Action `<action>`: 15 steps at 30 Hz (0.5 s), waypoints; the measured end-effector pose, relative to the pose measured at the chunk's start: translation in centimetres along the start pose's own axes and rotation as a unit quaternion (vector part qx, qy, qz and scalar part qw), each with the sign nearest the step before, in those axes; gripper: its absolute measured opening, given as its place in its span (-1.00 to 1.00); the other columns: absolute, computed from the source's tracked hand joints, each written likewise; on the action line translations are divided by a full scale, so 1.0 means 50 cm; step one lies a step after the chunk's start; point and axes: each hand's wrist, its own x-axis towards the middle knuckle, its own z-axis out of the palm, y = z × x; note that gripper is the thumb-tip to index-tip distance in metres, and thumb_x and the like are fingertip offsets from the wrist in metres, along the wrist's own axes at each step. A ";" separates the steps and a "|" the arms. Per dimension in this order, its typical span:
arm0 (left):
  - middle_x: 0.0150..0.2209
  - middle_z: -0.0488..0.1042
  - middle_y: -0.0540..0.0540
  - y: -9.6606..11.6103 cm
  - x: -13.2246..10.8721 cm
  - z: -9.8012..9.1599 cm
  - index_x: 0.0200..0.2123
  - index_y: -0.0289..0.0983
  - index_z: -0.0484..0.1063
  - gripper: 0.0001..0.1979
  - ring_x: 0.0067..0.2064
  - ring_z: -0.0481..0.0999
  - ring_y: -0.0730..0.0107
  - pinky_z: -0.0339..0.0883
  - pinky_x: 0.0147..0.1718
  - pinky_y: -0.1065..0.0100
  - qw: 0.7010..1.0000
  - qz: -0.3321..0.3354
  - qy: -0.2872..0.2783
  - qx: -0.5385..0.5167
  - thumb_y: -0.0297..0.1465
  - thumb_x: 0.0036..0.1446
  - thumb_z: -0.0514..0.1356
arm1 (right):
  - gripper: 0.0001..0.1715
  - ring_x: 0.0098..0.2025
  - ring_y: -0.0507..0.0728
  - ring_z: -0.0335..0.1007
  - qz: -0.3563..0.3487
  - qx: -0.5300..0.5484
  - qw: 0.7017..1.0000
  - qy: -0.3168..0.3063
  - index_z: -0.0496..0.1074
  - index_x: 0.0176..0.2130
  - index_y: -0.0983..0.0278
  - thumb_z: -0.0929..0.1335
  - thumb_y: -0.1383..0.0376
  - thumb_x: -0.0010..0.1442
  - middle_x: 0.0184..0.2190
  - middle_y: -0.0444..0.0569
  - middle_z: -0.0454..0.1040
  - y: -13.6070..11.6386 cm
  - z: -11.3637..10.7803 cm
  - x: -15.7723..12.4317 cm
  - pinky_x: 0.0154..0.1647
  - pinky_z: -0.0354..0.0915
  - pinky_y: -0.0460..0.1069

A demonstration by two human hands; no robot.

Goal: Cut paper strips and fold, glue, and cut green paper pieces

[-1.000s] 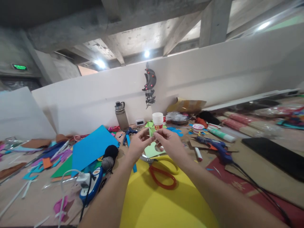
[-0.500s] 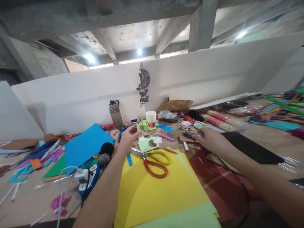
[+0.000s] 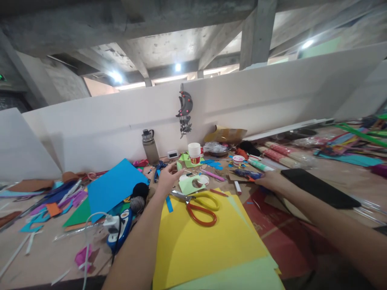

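Note:
My left hand [image 3: 168, 178] is held above the table, fingers curled, pinching a small light green paper piece [image 3: 179, 165]. On the right, my right hand [image 3: 270, 181] is closed around the back of a blue hot glue gun [image 3: 248, 174], whose nozzle points left; the fingers are partly hidden. Between the hands lies a light green paper with a round hole [image 3: 191, 185], beside a white tape roll [image 3: 203, 179]. Scissors [image 3: 198, 204] with one yellow and one red handle rest on a stack of yellow paper [image 3: 208, 249].
A paper cup stack [image 3: 194, 152] and a grey bottle [image 3: 150, 148] stand at the back. Blue sheets [image 3: 113, 187], yarn balls [image 3: 140, 190] and a blue power strip [image 3: 123, 229] lie left. A black tablet-like slab [image 3: 317, 187] lies beside my right forearm.
My right hand has moved slightly right and down, and more of the glue gun shows. My left hand keeps the green piece and has shifted little. The view has moved slightly.

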 end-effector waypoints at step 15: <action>-0.16 0.58 -0.18 0.008 -0.006 -0.004 -0.15 -0.29 0.54 -0.61 -0.24 0.54 0.26 0.41 -0.30 0.33 0.998 -0.019 0.009 0.054 -0.30 -0.10 0.36 | -0.90 -0.50 0.11 0.44 0.003 0.204 0.976 -0.074 0.39 -0.38 0.28 0.34 0.28 0.07 -0.44 0.10 0.52 -0.182 -0.048 -0.049 -0.50 0.28 -0.01</action>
